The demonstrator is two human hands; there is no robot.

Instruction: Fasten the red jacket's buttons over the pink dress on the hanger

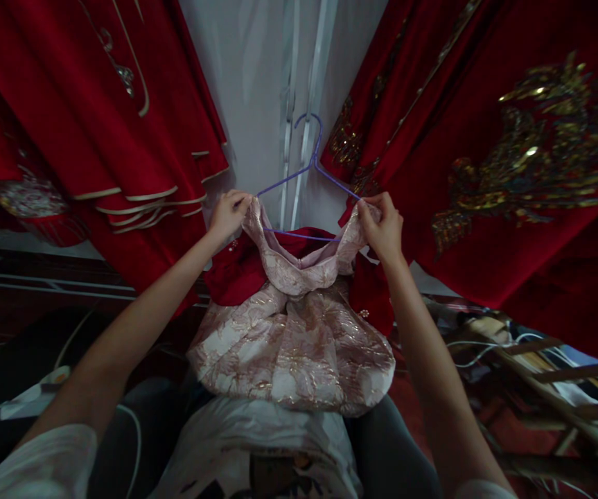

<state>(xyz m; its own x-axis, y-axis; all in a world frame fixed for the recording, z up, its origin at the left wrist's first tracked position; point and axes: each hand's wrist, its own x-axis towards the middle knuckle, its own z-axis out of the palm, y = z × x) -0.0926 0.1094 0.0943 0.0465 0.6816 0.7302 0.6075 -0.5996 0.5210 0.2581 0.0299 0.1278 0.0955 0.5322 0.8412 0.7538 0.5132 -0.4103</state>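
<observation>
In front of me a pink and gold brocade dress (299,339) hangs over a purple wire hanger (313,161), its skirt spread across my lap. My left hand (230,213) pinches the dress's left shoulder strap near the hanger's arm. On the other side my right hand (382,225) grips the right shoulder strap, thumb on top. The hanger's hook points up, and its lower bar shows through the neck opening. Dark red fabric (236,274) with small shiny ornaments lies behind and beside the bodice; whether it joins the dress I cannot tell.
Red garments with pale trim (122,138) hang at the left. Another red garment with gold sequin embroidery (532,152) hangs at the right. Between them stands a pale wall (247,76) with metal strips. Wooden bars (563,374) and white cables are low on the right.
</observation>
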